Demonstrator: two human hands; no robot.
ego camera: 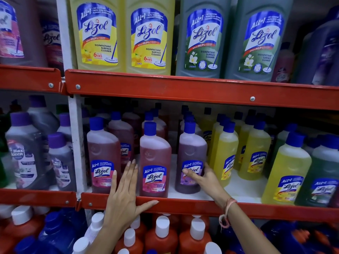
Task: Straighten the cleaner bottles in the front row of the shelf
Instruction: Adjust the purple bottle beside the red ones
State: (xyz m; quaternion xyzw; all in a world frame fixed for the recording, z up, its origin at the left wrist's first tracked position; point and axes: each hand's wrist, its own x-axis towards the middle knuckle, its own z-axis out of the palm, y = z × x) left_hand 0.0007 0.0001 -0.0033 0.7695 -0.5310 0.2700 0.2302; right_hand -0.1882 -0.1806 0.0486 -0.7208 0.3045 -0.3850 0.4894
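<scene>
On the middle shelf [183, 206] the front row holds two pink Lizol bottles [103, 154] [155, 162], a purple Lizol bottle [191, 154], then yellow bottles [226, 154] to the right. My right hand [203, 177] grips the purple bottle low at its label, thumb across the front. My left hand [124, 195] lies flat with spread fingers between the two pink bottles, thumb resting on the red shelf lip, holding nothing. All three bottles stand upright with labels facing forward.
Large yellow [97, 33] and green Lizol jugs [203, 37] fill the shelf above. Purple-capped Max Kleen bottles [23, 153] stand left of the white upright post [75, 143]. Orange bottles with white caps [161, 235] crowd the shelf below. A green bottle [322, 180] stands far right.
</scene>
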